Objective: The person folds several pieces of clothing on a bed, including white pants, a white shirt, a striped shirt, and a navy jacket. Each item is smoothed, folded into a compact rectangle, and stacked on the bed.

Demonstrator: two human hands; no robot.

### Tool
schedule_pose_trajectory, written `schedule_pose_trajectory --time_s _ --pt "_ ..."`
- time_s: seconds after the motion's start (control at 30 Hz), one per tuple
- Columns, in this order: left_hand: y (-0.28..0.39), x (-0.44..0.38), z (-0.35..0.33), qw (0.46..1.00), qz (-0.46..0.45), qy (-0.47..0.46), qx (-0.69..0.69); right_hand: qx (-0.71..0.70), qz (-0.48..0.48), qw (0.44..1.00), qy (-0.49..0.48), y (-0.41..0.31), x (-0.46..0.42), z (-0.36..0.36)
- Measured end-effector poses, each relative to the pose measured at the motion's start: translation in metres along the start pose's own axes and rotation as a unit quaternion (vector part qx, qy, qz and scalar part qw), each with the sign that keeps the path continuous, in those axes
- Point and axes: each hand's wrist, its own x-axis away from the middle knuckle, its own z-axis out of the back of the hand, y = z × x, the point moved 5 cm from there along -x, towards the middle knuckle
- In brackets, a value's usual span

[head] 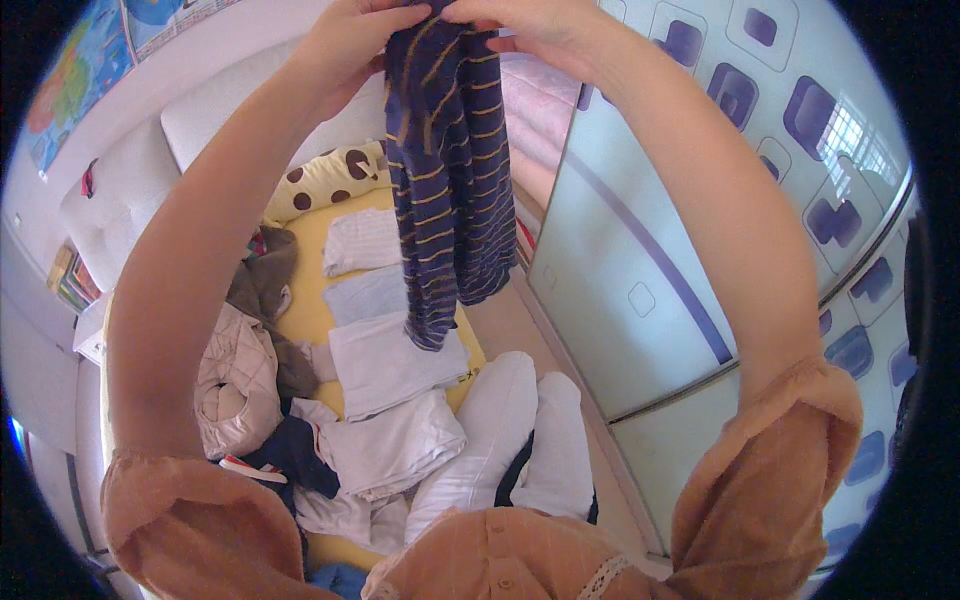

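Observation:
A navy garment with thin yellow stripes (450, 172) hangs lengthwise from both my hands at the top of the view. Its upper end is pinched by my left hand (367, 30) and my right hand (525, 26), thumbs close together. The lower part dangles in two uneven lengths, over folded clothes on the bed. Below it lie a folded white garment (390, 364), a folded grey-blue garment (364, 295) and a folded pale checked garment (358, 244). Nearer to me, another folded white garment (397, 442) rests beside my leg. The garment's top edge is partly cut off by the frame.
Loose clothes, including a beige quilted jacket (244, 375) and a dark navy garment (300, 454), lie on the left of the yellow bed sheet (375, 201). A spotted pillow (326, 184) leans near the padded headboard (225, 112). A patterned sliding wardrobe (622, 300) stands at right.

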Motion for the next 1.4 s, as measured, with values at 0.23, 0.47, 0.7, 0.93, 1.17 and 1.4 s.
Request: schedule_pose_trajectory --time_s 0.23,0.47,0.7,0.93,1.17,1.4 --pt "-0.004 0.005 -0.005 0.987 -0.045 -0.045 0.145 -0.185 0.030 0.982 -0.036 0.031 0.006 -0.008" --pt "-0.013 0.047 -0.018 0.987 -0.110 0.118 0.016 -0.249 -0.011 0.967 -0.055 0.024 0.008 -0.014" --pt "-0.076 0.113 -0.048 0.993 -0.067 0.054 0.077 -0.234 -0.044 0.971 0.004 -0.005 0.029 -0.003" --pt "-0.131 0.165 -0.094 0.995 0.009 -0.098 0.035 -0.219 -0.038 0.975 0.006 -0.021 0.048 0.004" --pt "-0.189 0.190 -0.110 0.983 0.109 -0.148 0.017 -0.210 -0.046 0.976 0.029 -0.033 0.060 0.024" --pt "-0.168 0.203 0.036 0.982 0.185 0.008 -0.034 -0.206 -0.083 0.971 0.087 -0.019 0.076 0.054"
